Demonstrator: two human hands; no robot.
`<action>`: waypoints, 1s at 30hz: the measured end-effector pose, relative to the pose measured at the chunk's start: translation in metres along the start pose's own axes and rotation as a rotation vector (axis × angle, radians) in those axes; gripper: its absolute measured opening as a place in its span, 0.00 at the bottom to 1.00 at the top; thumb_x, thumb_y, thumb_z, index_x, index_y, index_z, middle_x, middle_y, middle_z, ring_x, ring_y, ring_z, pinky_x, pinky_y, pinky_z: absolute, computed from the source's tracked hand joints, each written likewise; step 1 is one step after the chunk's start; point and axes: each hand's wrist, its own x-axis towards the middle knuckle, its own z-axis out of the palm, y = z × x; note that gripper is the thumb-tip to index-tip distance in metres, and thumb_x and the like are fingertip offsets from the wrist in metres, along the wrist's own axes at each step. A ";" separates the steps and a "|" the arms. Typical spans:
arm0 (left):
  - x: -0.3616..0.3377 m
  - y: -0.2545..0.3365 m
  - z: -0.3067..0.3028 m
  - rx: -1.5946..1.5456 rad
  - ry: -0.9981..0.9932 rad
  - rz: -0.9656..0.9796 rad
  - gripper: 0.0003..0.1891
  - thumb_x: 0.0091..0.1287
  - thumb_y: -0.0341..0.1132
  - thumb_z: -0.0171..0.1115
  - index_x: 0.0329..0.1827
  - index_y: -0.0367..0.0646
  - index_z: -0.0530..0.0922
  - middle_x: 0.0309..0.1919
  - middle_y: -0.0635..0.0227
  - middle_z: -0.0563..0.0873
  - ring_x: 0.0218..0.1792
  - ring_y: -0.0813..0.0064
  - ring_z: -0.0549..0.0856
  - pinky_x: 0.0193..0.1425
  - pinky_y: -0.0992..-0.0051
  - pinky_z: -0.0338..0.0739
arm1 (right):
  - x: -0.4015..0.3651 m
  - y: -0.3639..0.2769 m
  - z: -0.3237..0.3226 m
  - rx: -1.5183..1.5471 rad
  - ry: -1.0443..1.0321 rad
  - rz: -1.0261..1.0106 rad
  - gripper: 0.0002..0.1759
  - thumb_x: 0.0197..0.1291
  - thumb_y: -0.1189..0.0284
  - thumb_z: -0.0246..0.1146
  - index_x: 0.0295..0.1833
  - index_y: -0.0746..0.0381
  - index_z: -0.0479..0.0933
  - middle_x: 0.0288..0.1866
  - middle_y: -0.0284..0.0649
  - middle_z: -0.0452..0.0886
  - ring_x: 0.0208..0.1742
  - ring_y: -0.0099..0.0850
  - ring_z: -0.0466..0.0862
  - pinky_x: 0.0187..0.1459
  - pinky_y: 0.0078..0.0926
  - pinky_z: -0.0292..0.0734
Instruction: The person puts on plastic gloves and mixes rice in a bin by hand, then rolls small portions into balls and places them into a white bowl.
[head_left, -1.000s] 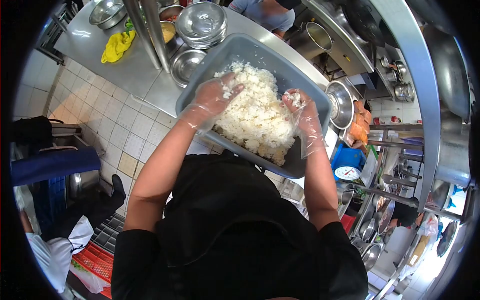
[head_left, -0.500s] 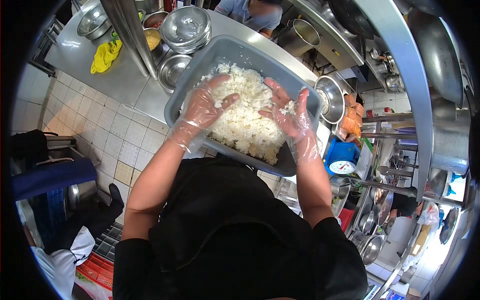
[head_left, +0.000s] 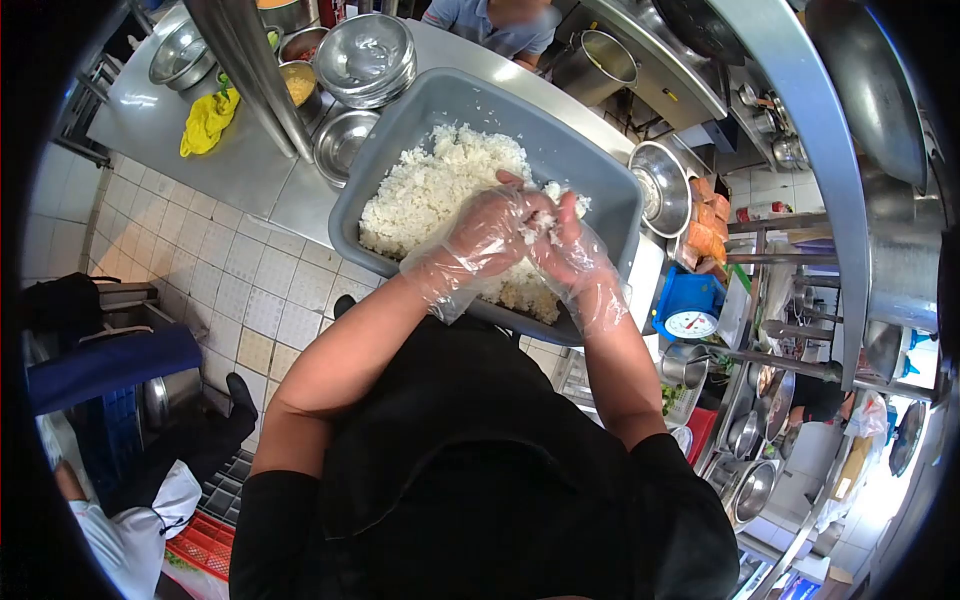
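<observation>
A grey plastic tub [head_left: 470, 98] on the steel counter holds a heap of cooked white rice [head_left: 430, 190]. Both of my hands wear clear plastic gloves. My left hand [head_left: 487, 232] and my right hand [head_left: 562, 245] meet over the near right part of the tub, pressed together around a clump of rice. Rice grains stick to the gloves. My black apron fills the lower middle of the view.
Steel bowls [head_left: 375, 55] and a yellow cloth [head_left: 205, 122] lie on the counter [head_left: 190, 160] left of the tub. Another steel bowl [head_left: 662, 200] and a blue scale [head_left: 688, 312] are to the right. One person stands beyond the counter [head_left: 490, 15], another at lower left [head_left: 120, 520].
My hands were spread apart over the rice heap. They have come together toward the near right side of the tub and closed around a clump of rice.
</observation>
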 end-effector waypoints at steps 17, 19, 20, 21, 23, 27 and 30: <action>-0.018 0.020 -0.010 0.147 0.050 -0.064 0.13 0.60 0.41 0.75 0.39 0.44 0.82 0.36 0.60 0.89 0.39 0.55 0.88 0.45 0.61 0.82 | 0.018 0.022 -0.017 -0.744 0.443 -0.238 0.16 0.61 0.73 0.70 0.54 0.64 0.80 0.43 0.37 0.88 0.48 0.28 0.87 0.49 0.26 0.80; -0.018 0.010 -0.011 0.131 0.069 -0.062 0.06 0.62 0.36 0.70 0.37 0.44 0.83 0.35 0.60 0.89 0.38 0.56 0.88 0.44 0.63 0.82 | 0.025 0.022 -0.018 -1.017 0.548 -0.131 0.16 0.63 0.71 0.69 0.53 0.65 0.80 0.44 0.38 0.88 0.48 0.30 0.87 0.50 0.29 0.80; -0.019 0.006 -0.011 0.166 0.091 -0.112 0.04 0.64 0.32 0.66 0.37 0.43 0.83 0.34 0.59 0.88 0.36 0.58 0.88 0.42 0.64 0.81 | 0.024 0.020 -0.016 -1.014 0.551 -0.132 0.16 0.63 0.71 0.69 0.53 0.65 0.80 0.44 0.38 0.88 0.48 0.30 0.87 0.50 0.29 0.80; -0.019 0.001 -0.012 0.166 0.087 -0.111 0.04 0.64 0.32 0.66 0.37 0.43 0.83 0.34 0.59 0.88 0.36 0.58 0.88 0.42 0.64 0.81 | 0.023 0.017 -0.015 -0.941 0.535 -0.104 0.16 0.63 0.69 0.69 0.54 0.66 0.80 0.46 0.41 0.88 0.49 0.31 0.86 0.51 0.30 0.80; -0.017 -0.006 -0.018 0.145 0.122 -0.242 0.04 0.64 0.32 0.66 0.38 0.42 0.84 0.32 0.59 0.88 0.34 0.59 0.88 0.40 0.66 0.81 | 0.020 0.011 -0.007 -0.866 0.520 -0.076 0.17 0.64 0.68 0.69 0.54 0.66 0.80 0.47 0.43 0.87 0.50 0.32 0.86 0.52 0.30 0.79; -0.014 -0.013 -0.027 0.134 0.102 -0.301 0.06 0.64 0.34 0.67 0.37 0.41 0.84 0.27 0.57 0.86 0.28 0.61 0.86 0.36 0.66 0.78 | 0.013 -0.003 0.012 -0.841 0.435 0.053 0.21 0.66 0.61 0.68 0.56 0.66 0.81 0.52 0.44 0.86 0.53 0.33 0.84 0.56 0.30 0.77; -0.013 -0.020 -0.032 0.141 0.076 -0.288 0.06 0.63 0.34 0.67 0.36 0.41 0.84 0.25 0.56 0.85 0.26 0.63 0.84 0.34 0.66 0.76 | 0.010 0.003 0.003 -0.789 0.330 0.109 0.25 0.67 0.56 0.67 0.59 0.65 0.80 0.55 0.43 0.85 0.54 0.33 0.83 0.59 0.30 0.75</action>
